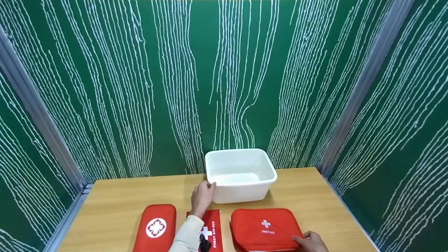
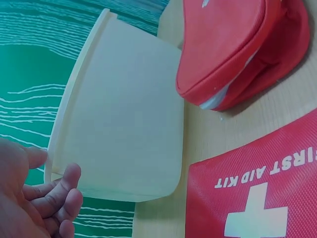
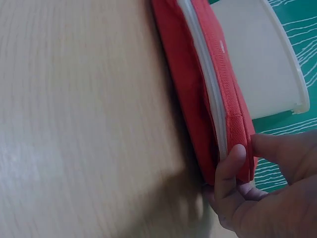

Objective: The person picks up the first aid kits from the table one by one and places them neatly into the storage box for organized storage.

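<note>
A white plastic bin (image 1: 241, 192) stands at the back of the table, its mouth facing up. My left hand (image 1: 203, 196) pinches its front left rim, with the thumb and curled fingers at the edge (image 2: 47, 198). At the front right lies a red zippered first aid bag (image 1: 262, 224) with a white cross. My right hand (image 1: 311, 242) grips its near right corner, thumb on top and fingers at the zippered side (image 3: 247, 193). Beneath my left forearm is a flat red first aid kit pouch (image 1: 214, 224), partly hidden by the sleeve.
A red hard-looking case (image 1: 155, 227) with a round white cross emblem lies on the left of the wooden table (image 1: 115, 199). Green panels with wavy white lines (image 1: 175, 105) and grey metal posts (image 1: 364, 84) enclose the back and sides.
</note>
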The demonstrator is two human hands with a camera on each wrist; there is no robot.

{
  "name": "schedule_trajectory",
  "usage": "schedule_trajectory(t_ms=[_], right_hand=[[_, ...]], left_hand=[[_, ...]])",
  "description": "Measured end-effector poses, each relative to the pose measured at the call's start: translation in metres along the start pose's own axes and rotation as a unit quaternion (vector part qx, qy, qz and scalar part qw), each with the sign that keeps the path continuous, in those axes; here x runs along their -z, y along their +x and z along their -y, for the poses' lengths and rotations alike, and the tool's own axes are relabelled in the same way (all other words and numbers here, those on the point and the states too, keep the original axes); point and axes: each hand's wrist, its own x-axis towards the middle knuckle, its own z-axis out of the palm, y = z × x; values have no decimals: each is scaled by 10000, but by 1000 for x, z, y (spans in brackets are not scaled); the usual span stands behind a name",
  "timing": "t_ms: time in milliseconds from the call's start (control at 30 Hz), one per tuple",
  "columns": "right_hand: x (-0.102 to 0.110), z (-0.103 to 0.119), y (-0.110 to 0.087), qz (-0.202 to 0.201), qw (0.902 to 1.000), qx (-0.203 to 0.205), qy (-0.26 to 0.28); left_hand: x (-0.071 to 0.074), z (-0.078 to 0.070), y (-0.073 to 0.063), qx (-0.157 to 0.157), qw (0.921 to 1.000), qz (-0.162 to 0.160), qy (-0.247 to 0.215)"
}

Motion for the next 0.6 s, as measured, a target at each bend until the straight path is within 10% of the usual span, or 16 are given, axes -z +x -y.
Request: schedule_trajectory(t_ms=[600], right_hand=[[13,3,-11,950,9843,-798,1258]], left_hand=[[0,4,4,-92,9991,-17,-416]])
